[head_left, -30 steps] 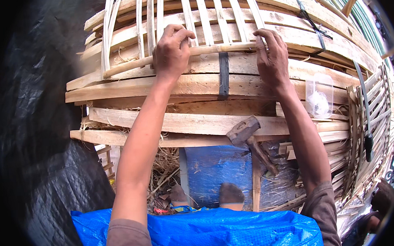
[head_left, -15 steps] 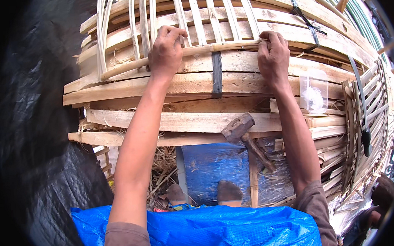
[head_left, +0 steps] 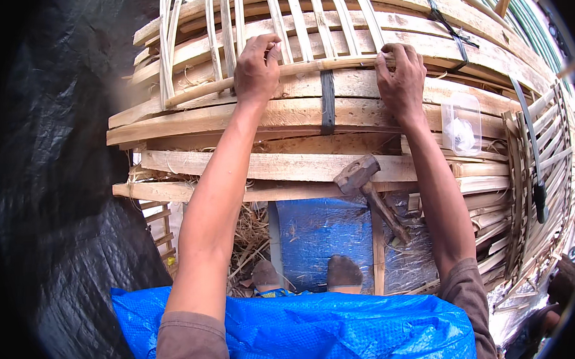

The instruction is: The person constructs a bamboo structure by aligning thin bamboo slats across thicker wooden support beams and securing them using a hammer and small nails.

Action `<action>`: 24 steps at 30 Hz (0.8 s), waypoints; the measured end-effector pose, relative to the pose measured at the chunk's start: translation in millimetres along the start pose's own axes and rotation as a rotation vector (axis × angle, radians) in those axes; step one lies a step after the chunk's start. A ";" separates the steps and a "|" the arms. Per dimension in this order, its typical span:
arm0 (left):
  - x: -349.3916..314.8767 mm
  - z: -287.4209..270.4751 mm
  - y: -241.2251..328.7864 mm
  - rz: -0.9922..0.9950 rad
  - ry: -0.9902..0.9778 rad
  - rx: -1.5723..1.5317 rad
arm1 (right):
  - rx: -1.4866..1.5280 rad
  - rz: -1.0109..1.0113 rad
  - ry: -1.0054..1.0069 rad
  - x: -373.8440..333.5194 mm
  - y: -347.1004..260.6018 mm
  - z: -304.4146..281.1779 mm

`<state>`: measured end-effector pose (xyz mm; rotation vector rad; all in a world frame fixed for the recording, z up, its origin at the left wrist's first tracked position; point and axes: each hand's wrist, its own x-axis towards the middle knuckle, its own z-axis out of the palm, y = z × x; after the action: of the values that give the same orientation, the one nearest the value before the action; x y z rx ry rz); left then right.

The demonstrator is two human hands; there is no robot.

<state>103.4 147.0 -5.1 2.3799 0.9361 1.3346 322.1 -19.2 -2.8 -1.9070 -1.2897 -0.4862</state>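
A slatted frame of thin pale strips (head_left: 322, 24), apparently bamboo, lies on stacked timber, its nearest crosspiece a slender bamboo rod (head_left: 343, 63). My left hand (head_left: 256, 75) is closed on this rod left of its middle, thumb and forefinger curled at the strips. At the rod's right end, my right hand (head_left: 402, 81) pinches it beside the outermost strip. The undersides of both grips are hidden. Below, a hammer (head_left: 358, 174) with a heavy metal head rests against a board, its wooden handle slanting down to the right.
Thick wooden beams (head_left: 233, 117) carry the frame. A clear plastic box (head_left: 463, 124) with whitish contents stands right of my forearm. A black-handled blade (head_left: 540, 200) hangs at the bundled strips. Blue sheeting (head_left: 345, 324) covers my lap; black sheeting (head_left: 65, 221) lies left.
The whole view has shifted slightly, so the timber and frame appear further right and higher. Both hands stay on the rod, with the right fingers a little further over its end.
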 end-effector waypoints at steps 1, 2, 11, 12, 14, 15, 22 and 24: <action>-0.8 0.1 -4.1 -0.046 0.015 -0.040 | 0.021 0.011 0.001 0.5 -0.5 0.3; -0.9 -0.1 -6.8 -0.071 0.032 -0.113 | 0.038 0.024 0.001 0.2 0.3 0.8; -0.8 -14.6 -15.1 -0.143 -0.120 -0.450 | 0.048 0.018 0.014 -0.9 0.8 0.2; -1.7 -15.2 -16.3 -0.134 -0.148 -0.446 | 0.053 0.021 0.012 -1.3 0.4 -0.2; -1.8 -18.1 -16.4 -0.092 -0.233 -0.399 | 0.050 0.020 0.005 -1.6 0.4 -2.1; -2.4 -18.2 -13.3 -0.112 -0.271 -0.406 | 0.046 0.021 0.002 -1.8 0.8 -3.9; -7.4 -22.1 -17.5 -0.041 -0.287 -0.401 | 0.336 -0.018 -0.110 -76.9 -53.0 -58.9; -8.9 -21.0 -17.0 -0.050 -0.297 -0.402 | 0.317 0.004 -0.210 -114.1 -67.5 -87.1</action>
<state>75.6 152.4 -8.2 2.1450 0.5760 0.9996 222.8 -142.7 1.0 -1.7247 -1.4028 -0.0706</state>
